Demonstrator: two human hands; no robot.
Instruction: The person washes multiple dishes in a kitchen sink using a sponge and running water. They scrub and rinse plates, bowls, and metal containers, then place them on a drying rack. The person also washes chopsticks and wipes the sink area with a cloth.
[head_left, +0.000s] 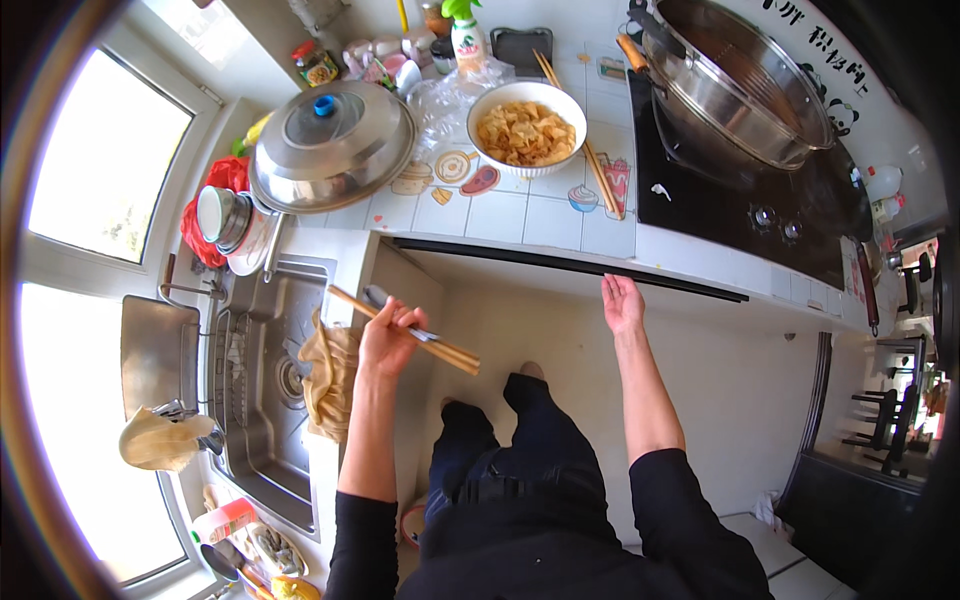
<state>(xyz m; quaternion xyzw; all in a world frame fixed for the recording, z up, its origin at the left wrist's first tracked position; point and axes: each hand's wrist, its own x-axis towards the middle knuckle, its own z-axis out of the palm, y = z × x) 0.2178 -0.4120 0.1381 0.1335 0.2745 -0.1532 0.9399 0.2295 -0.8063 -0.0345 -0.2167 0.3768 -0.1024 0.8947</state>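
Note:
My left hand (385, 351) grips a bundle of wooden chopsticks (454, 355) together with a metal spoon (375, 295), beside the sink's front edge. My fingers cover the middle of the bundle. Palm up and holding nothing, my right hand (623, 304) reaches to the black strip (574, 264) under the counter edge; whether it touches the strip I cannot tell. On the tiled counter (499, 217) stands a white bowl (526, 169) of pale brown flat pieces of food. Another pair of chopsticks (604, 184) lies to its right.
A lidded steel pan (337, 161) stands left of the bowl. A large steel pot (739, 97) sits on the black cooktop (720, 206). At the left, a brown cloth (332, 382) hangs over the front rim of the sink (262, 450). Stacked bowls (225, 217) stand behind the sink.

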